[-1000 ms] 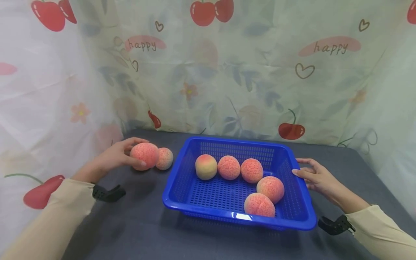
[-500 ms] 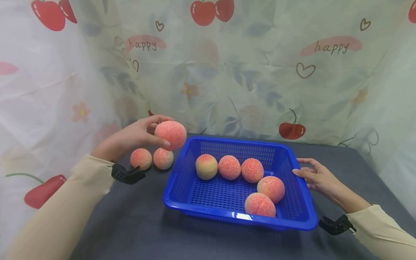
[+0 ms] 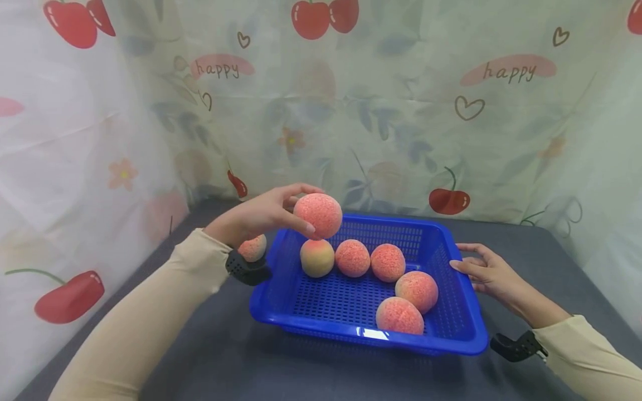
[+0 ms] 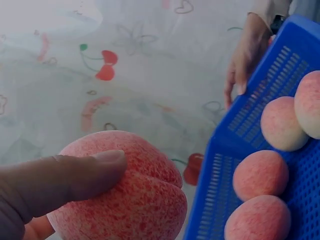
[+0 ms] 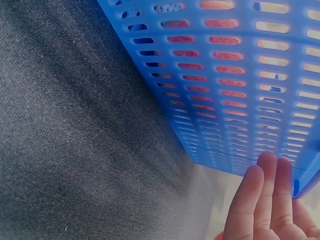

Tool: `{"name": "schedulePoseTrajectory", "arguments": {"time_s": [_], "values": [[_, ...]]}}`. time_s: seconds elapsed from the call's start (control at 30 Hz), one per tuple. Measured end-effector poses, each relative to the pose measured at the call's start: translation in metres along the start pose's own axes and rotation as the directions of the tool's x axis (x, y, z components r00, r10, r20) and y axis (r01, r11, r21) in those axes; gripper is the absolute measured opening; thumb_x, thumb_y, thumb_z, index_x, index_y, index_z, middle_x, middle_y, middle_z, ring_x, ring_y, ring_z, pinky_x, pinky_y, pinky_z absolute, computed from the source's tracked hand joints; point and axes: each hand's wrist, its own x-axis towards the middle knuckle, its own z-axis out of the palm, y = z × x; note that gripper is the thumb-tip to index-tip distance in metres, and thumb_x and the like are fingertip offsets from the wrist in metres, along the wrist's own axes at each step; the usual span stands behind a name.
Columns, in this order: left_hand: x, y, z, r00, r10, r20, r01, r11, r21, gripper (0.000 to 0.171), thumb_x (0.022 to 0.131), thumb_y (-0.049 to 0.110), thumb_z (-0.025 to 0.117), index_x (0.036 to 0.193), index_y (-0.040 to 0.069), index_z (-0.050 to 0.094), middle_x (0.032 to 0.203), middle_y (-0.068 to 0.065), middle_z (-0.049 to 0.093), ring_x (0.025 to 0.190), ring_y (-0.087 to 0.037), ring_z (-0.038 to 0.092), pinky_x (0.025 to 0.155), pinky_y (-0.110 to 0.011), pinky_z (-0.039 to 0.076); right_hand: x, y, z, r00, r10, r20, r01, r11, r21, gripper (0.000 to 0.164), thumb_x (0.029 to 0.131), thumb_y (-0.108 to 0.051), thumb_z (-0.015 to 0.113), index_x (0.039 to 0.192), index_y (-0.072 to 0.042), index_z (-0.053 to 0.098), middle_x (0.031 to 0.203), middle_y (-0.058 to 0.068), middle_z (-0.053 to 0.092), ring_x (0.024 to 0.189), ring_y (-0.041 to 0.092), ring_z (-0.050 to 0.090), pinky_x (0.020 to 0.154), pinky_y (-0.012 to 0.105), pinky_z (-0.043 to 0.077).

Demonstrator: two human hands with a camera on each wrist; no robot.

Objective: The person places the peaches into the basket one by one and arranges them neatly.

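My left hand (image 3: 271, 213) grips a pinkish-red peach (image 3: 318, 216), thumb on its near side, above the back left part of a blue plastic basket (image 3: 331, 333). Up close in the left wrist view, the crease of the held peach shows beside the thumb. Inside the basket, a yellowish peach (image 3: 317, 262) and several pink ones lie in a bent row. My right hand (image 3: 494, 275) holds the basket's right rim, thumb over the edge; its fingers (image 5: 267, 192) touch the slotted outer wall in the right wrist view.
One loose peach (image 3: 253, 249) sits on the dark grey tabletop (image 3: 210, 345) left of the basket, partly covered by my left wrist. A printed curtain (image 3: 351, 111) closes off the back and both sides.
My left hand has lifted the peach off the left side and carried it rightward over the basket. My forearm now hides one loose peach. The right hand and basket stay put.
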Motion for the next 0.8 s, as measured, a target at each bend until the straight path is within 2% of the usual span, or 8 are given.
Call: {"name": "schedulePoseTrajectory", "arguments": {"time_s": [0.3, 0.4, 0.53, 0.67, 0.8], "values": [[0.028, -0.009, 0.033, 0.993, -0.065, 0.103, 0.059, 0.997, 0.054, 0.069, 0.074, 0.011, 0.081, 0.135, 0.025, 0.051, 0.123, -0.014, 0.056, 0.105, -0.024, 0.061, 0.094, -0.043, 0.05, 0.0, 0.002, -0.001, 1.0, -0.007, 0.003, 0.007, 1.0, 0.001, 0.072, 0.099, -0.029, 0.056, 0.148, 0.004, 0.014, 0.113, 0.011, 0.064, 0.089, 0.011, 0.069, 0.076, 0.035, 0.059], [0.035, -0.009, 0.042, 0.99, -0.074, 0.121, 0.064, 0.994, 0.087, 0.066, 0.074, 0.014, 0.081, 0.133, 0.025, 0.052, 0.123, -0.012, 0.056, 0.105, -0.022, 0.06, 0.09, -0.039, 0.051, 0.001, 0.002, -0.001, 1.0, -0.006, 0.001, 0.006, 1.0, -0.002, 0.072, 0.099, -0.029, 0.056, 0.148, 0.003, 0.014, 0.114, 0.012, 0.064, 0.089, 0.011, 0.069, 0.076, 0.035, 0.06], [0.043, -0.011, 0.053, 0.985, -0.096, 0.146, 0.085, 0.993, 0.078, 0.065, 0.075, 0.01, 0.079, 0.133, 0.023, 0.053, 0.122, -0.015, 0.055, 0.102, -0.021, 0.061, 0.086, -0.034, 0.053, 0.0, 0.001, 0.0, 1.0, -0.009, -0.001, 0.009, 1.0, -0.006, 0.072, 0.099, -0.029, 0.056, 0.148, 0.003, 0.015, 0.115, 0.013, 0.064, 0.089, 0.011, 0.069, 0.076, 0.036, 0.06], [0.051, -0.016, 0.064, 0.974, -0.14, 0.176, 0.128, 0.989, 0.077, 0.065, 0.074, 0.008, 0.079, 0.132, 0.021, 0.054, 0.121, -0.015, 0.055, 0.101, -0.022, 0.061, 0.085, -0.033, 0.054, 0.0, 0.001, -0.001, 1.0, -0.01, 0.001, 0.01, 1.0, -0.006, 0.071, 0.099, -0.029, 0.055, 0.148, 0.004, 0.014, 0.116, 0.015, 0.064, 0.09, 0.011, 0.069, 0.076, 0.036, 0.06], [0.058, -0.023, 0.073, 0.957, -0.178, 0.229, 0.161, 0.983, 0.091, 0.065, 0.073, 0.008, 0.08, 0.131, 0.02, 0.053, 0.121, -0.011, 0.057, 0.102, -0.021, 0.06, 0.09, -0.038, 0.054, 0.0, 0.001, -0.001, 1.0, -0.008, 0.004, 0.008, 1.0, -0.001, 0.071, 0.099, -0.029, 0.055, 0.148, 0.003, 0.014, 0.114, 0.013, 0.065, 0.089, 0.011, 0.069, 0.076, 0.036, 0.06]]}}
